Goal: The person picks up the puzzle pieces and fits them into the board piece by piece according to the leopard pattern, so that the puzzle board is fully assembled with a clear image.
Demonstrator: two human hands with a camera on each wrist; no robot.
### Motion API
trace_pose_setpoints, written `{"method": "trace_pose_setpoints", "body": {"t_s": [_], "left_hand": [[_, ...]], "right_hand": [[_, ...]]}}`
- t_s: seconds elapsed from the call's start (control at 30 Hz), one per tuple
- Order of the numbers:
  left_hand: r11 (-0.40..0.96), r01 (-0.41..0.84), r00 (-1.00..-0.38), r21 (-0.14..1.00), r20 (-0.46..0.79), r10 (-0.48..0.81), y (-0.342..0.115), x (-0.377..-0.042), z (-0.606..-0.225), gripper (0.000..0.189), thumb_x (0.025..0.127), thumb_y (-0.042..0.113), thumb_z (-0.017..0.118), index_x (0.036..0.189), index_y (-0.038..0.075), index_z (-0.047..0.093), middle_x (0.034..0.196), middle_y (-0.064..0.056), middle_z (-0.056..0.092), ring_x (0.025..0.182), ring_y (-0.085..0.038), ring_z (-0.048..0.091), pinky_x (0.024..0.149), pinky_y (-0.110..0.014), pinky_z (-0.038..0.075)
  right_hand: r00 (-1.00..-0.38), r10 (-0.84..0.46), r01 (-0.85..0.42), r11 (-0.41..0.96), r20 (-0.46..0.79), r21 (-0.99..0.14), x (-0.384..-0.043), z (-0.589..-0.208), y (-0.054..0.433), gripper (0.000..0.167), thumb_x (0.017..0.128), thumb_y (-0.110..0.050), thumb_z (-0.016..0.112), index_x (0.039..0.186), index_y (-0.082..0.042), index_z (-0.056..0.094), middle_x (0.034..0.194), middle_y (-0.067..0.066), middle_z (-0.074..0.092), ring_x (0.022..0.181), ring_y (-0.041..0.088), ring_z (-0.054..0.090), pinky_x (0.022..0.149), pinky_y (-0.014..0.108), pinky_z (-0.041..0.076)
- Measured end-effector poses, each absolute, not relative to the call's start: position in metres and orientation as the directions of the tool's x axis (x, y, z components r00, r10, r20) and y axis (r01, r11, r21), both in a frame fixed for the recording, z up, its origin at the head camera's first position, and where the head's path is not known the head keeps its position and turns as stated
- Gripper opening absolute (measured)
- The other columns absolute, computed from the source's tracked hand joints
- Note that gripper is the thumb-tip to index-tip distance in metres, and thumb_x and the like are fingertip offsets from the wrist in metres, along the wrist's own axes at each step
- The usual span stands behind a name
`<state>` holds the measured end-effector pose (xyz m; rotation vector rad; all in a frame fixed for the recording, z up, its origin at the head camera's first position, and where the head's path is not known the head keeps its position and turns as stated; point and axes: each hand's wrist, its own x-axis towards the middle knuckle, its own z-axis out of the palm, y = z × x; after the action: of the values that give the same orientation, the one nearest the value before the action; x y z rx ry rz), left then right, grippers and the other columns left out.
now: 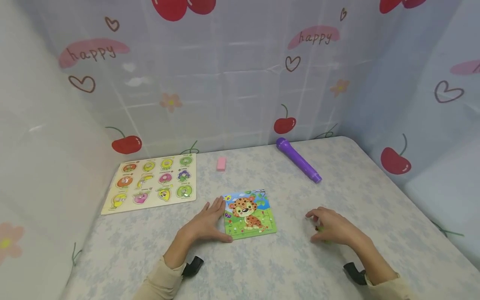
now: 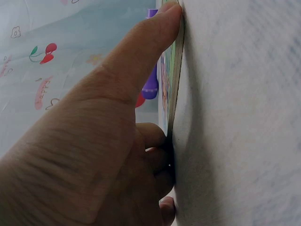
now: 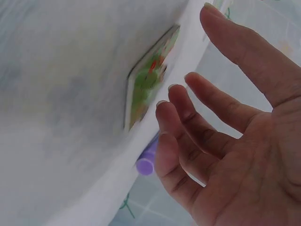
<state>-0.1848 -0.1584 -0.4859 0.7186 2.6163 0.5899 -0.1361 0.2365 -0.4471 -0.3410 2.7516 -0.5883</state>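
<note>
A square leopard picture puzzle (image 1: 250, 214) lies flat on the table. My left hand (image 1: 206, 221) rests at its left side, fingers by the upper left edge and thumb by the lower left corner; the left wrist view has the thumb (image 2: 155, 28) along the puzzle's edge. My right hand (image 1: 333, 227) hovers low over the table to the right, fingers loosely bent. Under it shows a small green and dark bit (image 1: 319, 228). In the right wrist view a thin, flat green piece (image 3: 146, 84) with red and orange marks lies past the fingers, which hold nothing.
A wooden fruit peg board (image 1: 153, 181) lies at the back left. A pink block (image 1: 221, 163) sits behind the puzzle. Toward the back right lies a purple toy microphone (image 1: 298, 160). Printed curtains (image 1: 232, 83) hang around the table's back and sides.
</note>
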Motion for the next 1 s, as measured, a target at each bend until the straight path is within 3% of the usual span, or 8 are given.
{"method": "trace_pose_setpoints", "body": {"t_s": [0.47, 0.77, 1.0], "left_hand": [[0.792, 0.4, -0.806, 0.461, -0.234, 0.543, -0.157, -0.186, -0.486, 0.125, 0.068, 0.065, 0.077, 0.156, 0.002, 0.012, 0.165, -0.012, 0.002, 0.154, -0.025, 0.002, 0.126, -0.049, 0.004], [0.792, 0.396, -0.809, 0.464, -0.232, 0.54, -0.156, -0.187, -0.485, 0.126, 0.068, 0.064, 0.077, 0.156, 0.002, 0.012, 0.165, -0.011, 0.002, 0.154, -0.024, 0.001, 0.126, -0.049, 0.004], [0.79, 0.395, -0.808, 0.47, -0.231, 0.542, -0.157, -0.185, -0.485, 0.126, 0.068, 0.064, 0.078, 0.156, 0.001, 0.012, 0.165, -0.012, 0.002, 0.154, -0.025, 0.002, 0.126, -0.049, 0.004]], "right_hand": [[-0.941, -0.188, -0.047, 0.896, -0.282, -0.441, -0.126, -0.455, 0.266, 0.07, 0.063, -0.032, 0.09, 0.117, 0.0, 0.059, 0.103, 0.009, 0.062, 0.096, 0.025, 0.06, 0.082, 0.046, 0.053], [-0.941, -0.162, -0.011, 0.893, -0.298, -0.45, -0.128, -0.456, 0.267, 0.059, 0.064, -0.029, 0.09, 0.108, -0.001, 0.062, 0.091, 0.003, 0.06, 0.083, 0.016, 0.054, 0.071, 0.035, 0.049], [-0.947, -0.209, -0.077, 0.885, -0.244, -0.46, -0.126, -0.452, 0.261, 0.056, 0.064, -0.024, 0.09, 0.108, -0.003, 0.064, 0.088, 0.002, 0.058, 0.077, 0.015, 0.049, 0.063, 0.029, 0.044]]}}
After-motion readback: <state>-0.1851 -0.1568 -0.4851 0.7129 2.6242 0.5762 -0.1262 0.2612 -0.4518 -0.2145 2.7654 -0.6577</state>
